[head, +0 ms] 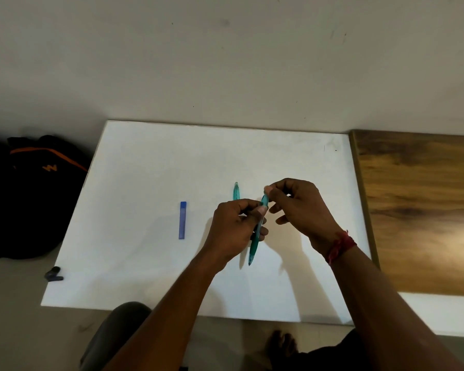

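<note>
Pen: one teal pen (253, 249), held above the counter (145, 263) between both hands, near upright, tip pointing down toward the person.
Left hand: the left hand (235, 227) grasps the pen's barrel around its middle, fingers curled round it.
Right hand: the right hand (302, 207) pinches the pen's upper end between thumb and forefinger, other fingers loosely bent.
Teal piece: one (236, 191), lying on the counter just beyond the left hand, its near end hidden by that hand; cannot tell whether it is a second pen or a part.
Blue case: one slim case (182, 220), flat on the counter, well left of the hands.
Thread: one red band (340, 246) on the right wrist.
Bag: one black bag (30, 196) with orange trim, on the floor left of the counter.
Dark bits: a small dark cluster (54, 275) on the floor, just beside the counter's near left corner.
Wood panel: one (418, 210), touching the counter's right edge.
</note>
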